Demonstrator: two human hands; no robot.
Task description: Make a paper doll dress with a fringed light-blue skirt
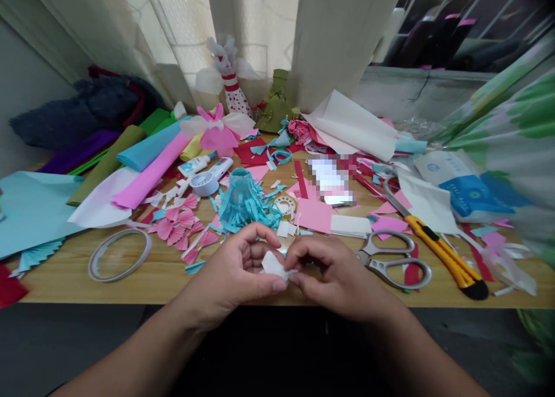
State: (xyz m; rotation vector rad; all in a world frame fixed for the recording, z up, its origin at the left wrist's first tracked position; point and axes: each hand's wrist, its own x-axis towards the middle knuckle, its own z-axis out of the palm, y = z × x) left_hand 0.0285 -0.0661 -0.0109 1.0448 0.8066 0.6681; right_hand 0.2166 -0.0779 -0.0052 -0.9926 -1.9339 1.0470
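Between my two hands, just above the table's front edge, is a small piece of white paper (274, 264). My left hand (243, 270) pinches it between thumb and curled fingers. The fingertips of my right hand (329, 273) are pressed together at the paper's right end. Behind my hands stands a fringed turquoise paper cone (239, 197). Pink pleated paper bows (173, 223) lie to the left. Close by my right hand rest grey-handled scissors (390, 252).
A tape roll (96, 264) lies front left and a yellow utility knife (446, 255) at right. Crepe paper rolls (151, 169), a small fan (206, 182), paper scraps and a phone (330, 180) crowd the table. Paper dresses (275, 105) stand at the back beside a curtain.
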